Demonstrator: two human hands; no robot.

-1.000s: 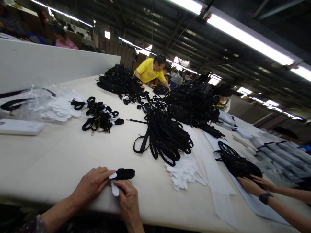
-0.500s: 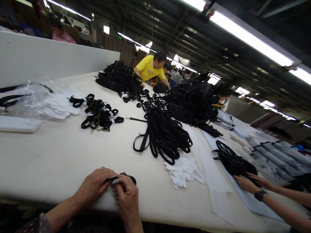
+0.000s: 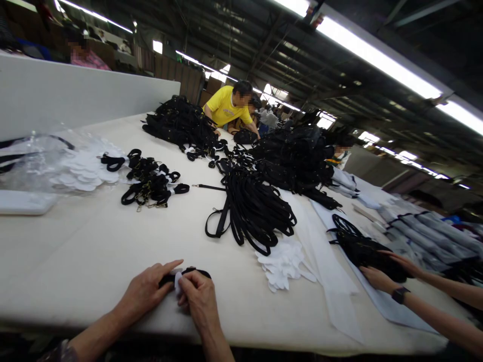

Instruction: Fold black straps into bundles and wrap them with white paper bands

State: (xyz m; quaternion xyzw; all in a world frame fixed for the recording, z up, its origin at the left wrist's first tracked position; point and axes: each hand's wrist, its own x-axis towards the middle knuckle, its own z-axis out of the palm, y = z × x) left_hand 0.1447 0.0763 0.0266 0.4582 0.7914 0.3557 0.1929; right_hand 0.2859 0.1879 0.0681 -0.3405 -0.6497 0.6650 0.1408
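At the near edge of the table, my left hand (image 3: 140, 292) grips one end of a folded black strap (image 3: 203, 273) between thumb and fingers, its index finger stretched out above. My right hand (image 3: 199, 297) pinches a small white piece (image 3: 177, 282) against the strap's middle; the fingers partly hide both. Farther in lies a heap of long black straps (image 3: 256, 206) with metal clips. In front of that heap are loose white pieces (image 3: 284, 264). To the left, several bundled black straps (image 3: 151, 182) with white wraps and clips sit together.
Plastic bags (image 3: 33, 161) and stacked white pieces (image 3: 85, 168) lie at left. Black bags are piled at the back (image 3: 294, 156). On the right, a co-worker's hands (image 3: 381, 279) handle a black bag (image 3: 362, 251). Another person in yellow (image 3: 226, 105) leans over the far end.
My left index finger has lifted and straightened away from the strap. The white piece now stands more upright in my right fingers. The co-worker's far hand has shifted over the black bag.
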